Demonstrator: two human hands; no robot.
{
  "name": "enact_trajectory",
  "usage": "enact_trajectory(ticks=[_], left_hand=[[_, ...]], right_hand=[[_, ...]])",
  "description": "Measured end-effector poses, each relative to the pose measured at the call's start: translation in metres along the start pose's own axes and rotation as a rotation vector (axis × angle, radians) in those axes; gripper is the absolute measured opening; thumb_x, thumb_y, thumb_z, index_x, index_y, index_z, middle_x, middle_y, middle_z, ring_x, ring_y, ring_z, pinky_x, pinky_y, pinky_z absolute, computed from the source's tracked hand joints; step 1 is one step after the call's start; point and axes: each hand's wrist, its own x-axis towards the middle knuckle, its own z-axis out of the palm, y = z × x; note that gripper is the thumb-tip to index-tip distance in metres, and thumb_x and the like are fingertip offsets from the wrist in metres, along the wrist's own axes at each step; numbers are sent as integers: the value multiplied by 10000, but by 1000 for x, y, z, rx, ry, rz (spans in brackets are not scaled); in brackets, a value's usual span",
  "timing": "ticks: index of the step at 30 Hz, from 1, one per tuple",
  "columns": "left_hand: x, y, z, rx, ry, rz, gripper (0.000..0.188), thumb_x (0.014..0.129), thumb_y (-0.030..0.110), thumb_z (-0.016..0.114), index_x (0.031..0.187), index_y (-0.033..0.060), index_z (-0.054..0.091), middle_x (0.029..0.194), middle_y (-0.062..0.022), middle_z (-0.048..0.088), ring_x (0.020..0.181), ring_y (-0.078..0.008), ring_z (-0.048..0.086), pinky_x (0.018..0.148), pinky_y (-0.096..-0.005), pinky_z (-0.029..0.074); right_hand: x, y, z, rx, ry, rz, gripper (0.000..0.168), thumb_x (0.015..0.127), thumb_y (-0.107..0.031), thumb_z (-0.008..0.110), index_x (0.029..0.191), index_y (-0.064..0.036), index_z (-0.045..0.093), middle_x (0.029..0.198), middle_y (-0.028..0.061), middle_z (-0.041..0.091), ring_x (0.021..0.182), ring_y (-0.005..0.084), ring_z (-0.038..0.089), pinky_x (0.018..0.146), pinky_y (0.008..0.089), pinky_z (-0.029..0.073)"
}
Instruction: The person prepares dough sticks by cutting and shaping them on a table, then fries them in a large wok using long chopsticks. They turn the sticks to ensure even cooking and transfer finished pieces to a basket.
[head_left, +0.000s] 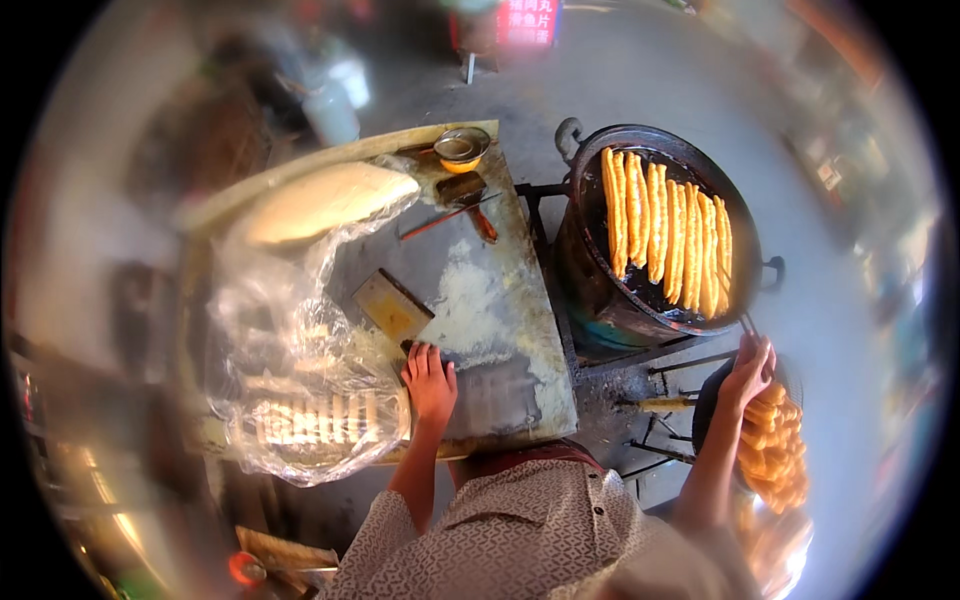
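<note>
Several golden fried dough sticks (667, 232) float side by side in dark oil in a round metal pan (739, 217) at the right. My right hand (748, 371) grips long thin chopsticks (748, 324), whose tips reach toward the rightmost dough sticks. My left hand (431, 381) rests at the front of the worktable (559, 390), its fingers on a dark edge just below a flat metal cleaver-like blade (394, 307); whether they hold anything is unclear. Left of it, clear plastic film (315, 465) covers rows of cut dough strips (322, 420). A large dough slab (337, 199) lies farther back.
A bowl (460, 148), a wooden-handled brush (480, 214) and a thin red stick (442, 219) are on the table's back right. More fried dough (772, 450) is piled beside my right forearm. The pan's handle (774, 271) juts right. A metal frame stands below the pan.
</note>
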Motion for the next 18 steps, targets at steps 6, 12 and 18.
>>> enact_trajectory(ticks=[6, 12, 18], left_hand=[[38, 18, 1, -92, 17, -190, 189, 954, 182, 713, 1074, 66, 626, 1231, -156, 613, 1244, -394, 538, 1032, -555, 398], [127, 17, 23, -195, 169, -247, 173, 1080, 231, 592, 960, 111, 561, 663, -153, 638, 604, -391, 658, 539, -514, 502], [104, 55, 27, -391, 78, -198, 94, 1039, 167, 626, 1023, 110, 554, 625, -147, 629, 561, -397, 643, 525, -505, 498]], right_hand=[[2, 3, 8, -19, -56, 5, 362, 1071, -179, 639, 1304, 92, 578, 1196, 248, 698, 1140, 324, 719, 1010, 387, 614], [1, 3, 22, -107, -75, 39, 380, 1090, -186, 612, 1315, 112, 543, 1229, 239, 642, 1194, 318, 666, 1091, 421, 579], [25, 14, -23, -531, -89, -39, 287, 1046, -170, 663, 1185, 82, 670, 1176, 169, 703, 1057, 242, 709, 945, 336, 614]])
